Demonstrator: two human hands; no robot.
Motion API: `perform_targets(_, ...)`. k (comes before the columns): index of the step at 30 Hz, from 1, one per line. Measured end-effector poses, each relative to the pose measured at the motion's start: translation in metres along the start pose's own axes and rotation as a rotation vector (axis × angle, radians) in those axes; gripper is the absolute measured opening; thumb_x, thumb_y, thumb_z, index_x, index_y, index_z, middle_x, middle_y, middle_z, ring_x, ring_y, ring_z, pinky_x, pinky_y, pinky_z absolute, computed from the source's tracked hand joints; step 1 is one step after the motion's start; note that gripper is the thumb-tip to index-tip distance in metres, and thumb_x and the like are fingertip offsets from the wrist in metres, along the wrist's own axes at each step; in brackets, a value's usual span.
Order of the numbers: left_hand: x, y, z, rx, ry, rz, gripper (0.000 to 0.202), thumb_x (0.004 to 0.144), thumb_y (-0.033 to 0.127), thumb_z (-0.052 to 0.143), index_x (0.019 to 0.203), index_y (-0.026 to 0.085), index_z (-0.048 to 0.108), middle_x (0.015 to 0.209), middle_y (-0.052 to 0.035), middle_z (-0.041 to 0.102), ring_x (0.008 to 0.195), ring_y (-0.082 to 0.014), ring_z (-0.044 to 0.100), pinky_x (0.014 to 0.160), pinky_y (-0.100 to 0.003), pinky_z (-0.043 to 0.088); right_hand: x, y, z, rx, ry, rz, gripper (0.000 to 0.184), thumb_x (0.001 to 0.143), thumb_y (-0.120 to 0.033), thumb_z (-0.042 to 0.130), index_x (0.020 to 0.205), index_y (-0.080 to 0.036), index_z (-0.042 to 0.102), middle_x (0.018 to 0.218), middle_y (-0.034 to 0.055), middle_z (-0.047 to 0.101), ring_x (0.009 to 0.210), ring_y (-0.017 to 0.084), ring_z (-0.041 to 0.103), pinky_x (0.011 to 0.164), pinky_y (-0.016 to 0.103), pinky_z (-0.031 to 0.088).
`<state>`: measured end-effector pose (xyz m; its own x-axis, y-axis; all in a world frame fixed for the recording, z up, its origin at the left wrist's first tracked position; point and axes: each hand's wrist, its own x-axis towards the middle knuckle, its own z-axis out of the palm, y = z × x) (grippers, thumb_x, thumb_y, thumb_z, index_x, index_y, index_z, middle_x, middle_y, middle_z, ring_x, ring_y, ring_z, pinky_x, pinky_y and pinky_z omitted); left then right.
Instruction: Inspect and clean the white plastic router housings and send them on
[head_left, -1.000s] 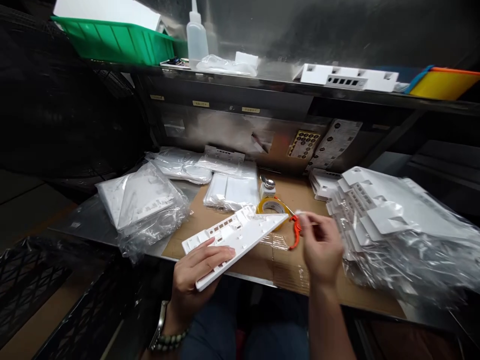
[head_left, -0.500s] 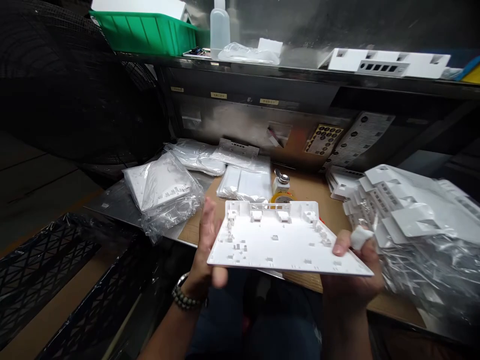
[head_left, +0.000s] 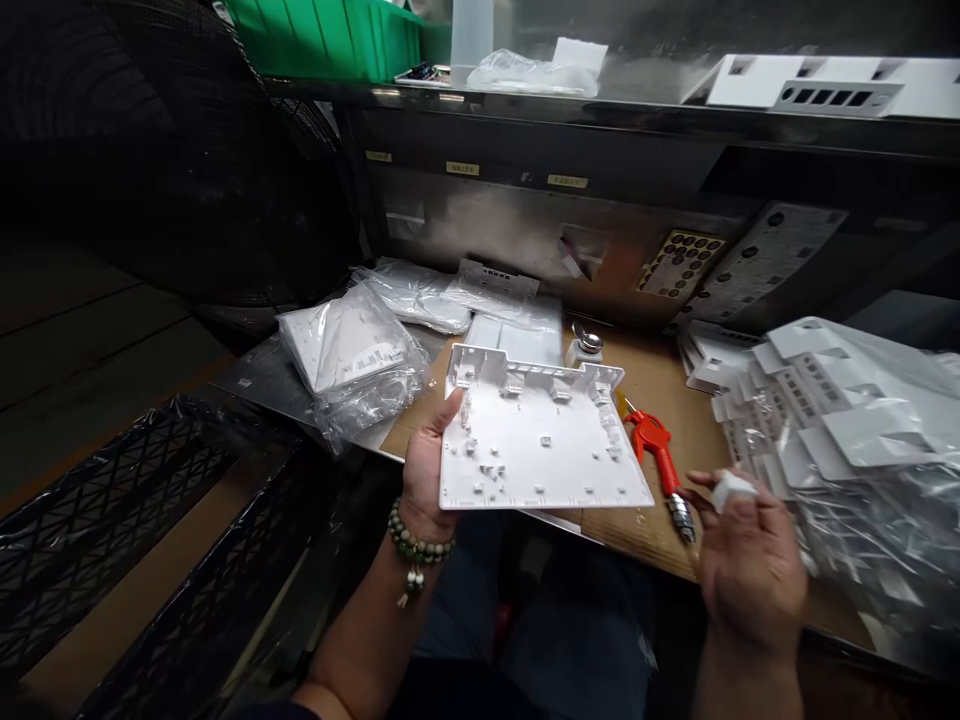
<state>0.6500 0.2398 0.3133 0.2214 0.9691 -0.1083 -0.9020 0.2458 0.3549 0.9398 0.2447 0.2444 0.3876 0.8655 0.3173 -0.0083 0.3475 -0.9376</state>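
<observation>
My left hand grips the left edge of a white plastic housing shell, thumb on top. The shell is held up over the table edge, its inner side with clips and posts facing me. My right hand is off the shell, at the right, with a small crumpled white cloth tucked at its fingers. Just left of the right fingers lies a red air blow gun with a metal fitting on its handle end.
Bagged white shells lie on the left, and a tall pile of shells in plastic stands on the right. A pump bottle sits behind the held shell. Overhead, a shelf carries a green bin. Black crates stand lower left.
My right hand has let go of the shell and moved right and down. The left hand alone now holds the shell, which has tilted toward me. The red air gun has come into view.
</observation>
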Motion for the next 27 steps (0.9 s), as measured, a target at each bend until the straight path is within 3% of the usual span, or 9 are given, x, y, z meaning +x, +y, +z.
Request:
perform_targets(3, 0.000, -0.003, 0.003, -0.017, 0.055, 0.015, 0.056, 0.103, 0.043, 0.040, 0.150, 0.015, 0.051, 0.138, -0.0162, 0.069, 0.129, -0.0383, 0.064, 0.118, -0.061, 0.039, -0.007, -0.008, -0.002, -0.219, 0.032, -0.093, 0.031, 0.078, -0.043, 0.086, 0.094, -0.020, 0.075, 0.094, 0.0036, 0.065, 0.086, 0.019, 0.063, 0.080, 0.034, 0.052)
perform_targets(8, -0.001, -0.012, 0.007, -0.031, 0.125, 0.029, 0.054, 0.103, 0.039, 0.042, 0.149, 0.013, 0.052, 0.135, -0.0166, 0.070, 0.126, -0.0385, 0.066, 0.116, -0.062, 0.042, -0.037, -0.028, 0.028, -0.146, -0.070, -0.123, 0.026, 0.075, -0.026, 0.088, 0.098, -0.021, 0.076, 0.086, 0.0031, 0.073, 0.075, 0.017, 0.069, 0.069, 0.029, 0.057)
perform_targets(11, -0.001, -0.019, 0.010, -0.034, 0.179, 0.033, 0.054, 0.103, 0.039, 0.040, 0.147, 0.010, 0.054, 0.132, -0.0180, 0.072, 0.124, -0.0385, 0.067, 0.114, -0.062, 0.044, -0.058, -0.038, 0.052, -0.055, -0.274, -0.100, 0.024, 0.083, -0.018, 0.080, 0.104, -0.024, 0.070, 0.091, 0.0023, 0.077, 0.080, 0.017, 0.075, 0.073, 0.027, 0.061)
perform_targets(14, -0.002, -0.025, 0.015, -0.031, 0.219, 0.042, 0.053, 0.103, 0.039, 0.040, 0.144, 0.010, 0.056, 0.129, -0.0181, 0.073, 0.122, -0.0378, 0.068, 0.113, -0.061, 0.046, -0.071, -0.048, 0.073, 0.024, -0.542, -0.066, 0.029, 0.091, -0.013, 0.070, 0.113, -0.028, 0.060, 0.111, 0.0043, 0.079, 0.102, 0.020, 0.076, 0.091, 0.033, 0.062)
perform_targets(17, -0.003, -0.028, 0.018, -0.043, 0.235, 0.034, 0.052, 0.102, 0.040, 0.042, 0.142, 0.010, 0.058, 0.127, -0.0177, 0.074, 0.120, -0.0365, 0.069, 0.113, -0.058, 0.046, -0.074, -0.058, 0.088, -0.004, -0.693, -0.160, 0.035, 0.095, -0.012, 0.063, 0.126, -0.028, 0.060, 0.124, 0.0064, 0.075, 0.115, 0.021, 0.071, 0.100, 0.039, 0.058)
perform_targets(21, -0.005, -0.028, 0.020, -0.045, 0.209, 0.012, 0.053, 0.103, 0.041, 0.039, 0.139, 0.010, 0.061, 0.125, -0.0177, 0.074, 0.117, -0.0354, 0.071, 0.114, -0.057, 0.046, -0.075, -0.065, 0.099, -0.136, -0.688, -0.381, 0.035, 0.093, -0.013, 0.067, 0.124, -0.028, 0.069, 0.114, 0.0066, 0.072, 0.107, 0.021, 0.069, 0.094, 0.037, 0.058)
perform_targets(24, -0.005, -0.028, 0.021, -0.049, 0.178, 0.001, 0.055, 0.103, 0.042, 0.036, 0.138, 0.009, 0.061, 0.124, -0.0183, 0.075, 0.116, -0.0361, 0.071, 0.113, -0.058, 0.047, -0.078, -0.066, 0.103, -0.158, -0.674, -0.402, 0.035, 0.090, -0.010, 0.066, 0.120, -0.026, 0.070, 0.104, 0.0056, 0.070, 0.096, 0.020, 0.069, 0.083, 0.033, 0.060)
perform_targets(27, -0.006, -0.028, 0.023, -0.083, 0.206, -0.027, 0.057, 0.103, 0.044, 0.034, 0.137, 0.006, 0.061, 0.122, -0.0200, 0.075, 0.116, -0.0371, 0.071, 0.111, -0.058, 0.048, -0.079, -0.064, 0.102, -0.143, -0.715, -0.374, 0.031, 0.087, -0.008, 0.066, 0.113, -0.024, 0.069, 0.102, 0.0047, 0.072, 0.094, 0.020, 0.070, 0.083, 0.034, 0.059)
